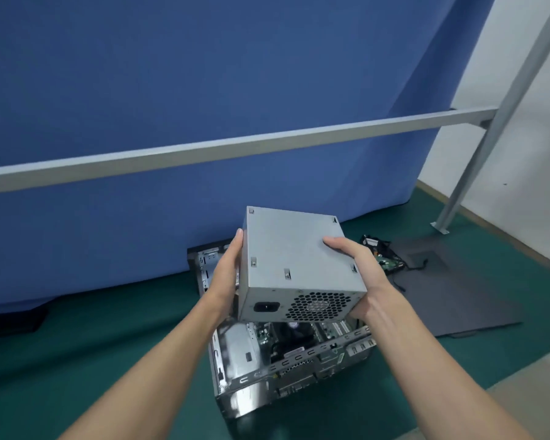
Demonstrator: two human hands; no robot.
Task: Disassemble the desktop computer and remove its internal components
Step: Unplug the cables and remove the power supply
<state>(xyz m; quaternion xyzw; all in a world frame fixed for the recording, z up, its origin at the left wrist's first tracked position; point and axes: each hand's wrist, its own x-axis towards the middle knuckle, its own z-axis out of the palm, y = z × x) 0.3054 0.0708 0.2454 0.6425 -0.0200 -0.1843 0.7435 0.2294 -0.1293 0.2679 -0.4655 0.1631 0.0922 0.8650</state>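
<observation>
A grey metal power supply point(294, 255) with a honeycomb fan grille and a power socket on its near face hangs in the air above the open computer case point(286, 366). My left hand point(227, 271) lies flat against its left side, fingers straight. My right hand point(359, 268) grips its right edge, thumb on top and fingers underneath. The case lies on its side on the green floor, showing the motherboard, the cooler fan and a metal drive cage. Whether cables hang from the far end of the power supply is hidden.
A removed circuit board with cables point(383, 254) lies on a dark grey side panel point(451, 281) to the right. A grey metal rail point(235, 147) crosses in front of a blue curtain point(172, 74). A slanted metal post point(477, 154) stands at the right.
</observation>
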